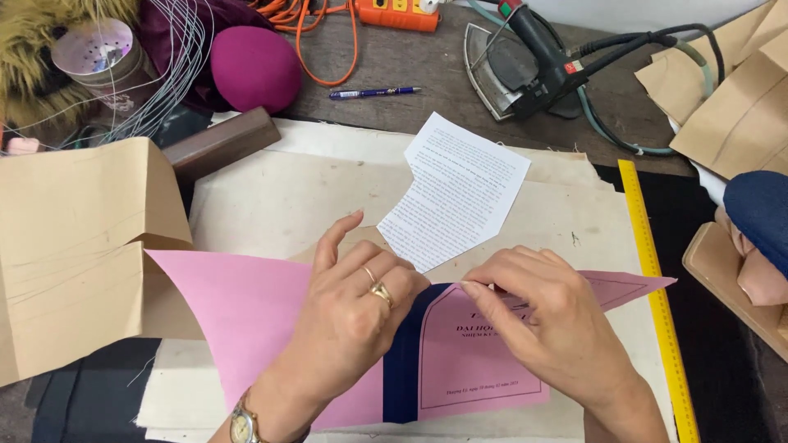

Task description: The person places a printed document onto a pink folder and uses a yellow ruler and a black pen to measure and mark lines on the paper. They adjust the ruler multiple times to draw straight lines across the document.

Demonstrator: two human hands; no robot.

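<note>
Both hands press a pink cover with a dark blue spine strip against the cloth-covered table.

Left hand lies flat near the strip, fingers spread, gripping nothing; right hand pinches the cover's upper edge. Its long axis runs left to right, one corner pointing toward the yellow ruler. A printed white sheet lies just behind the hands.

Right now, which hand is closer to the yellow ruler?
Right. The right hand pinches the pink cover near its right end, close to the yellow ruler. The left hand presses by the dark blue spine strip, farther left.
</note>
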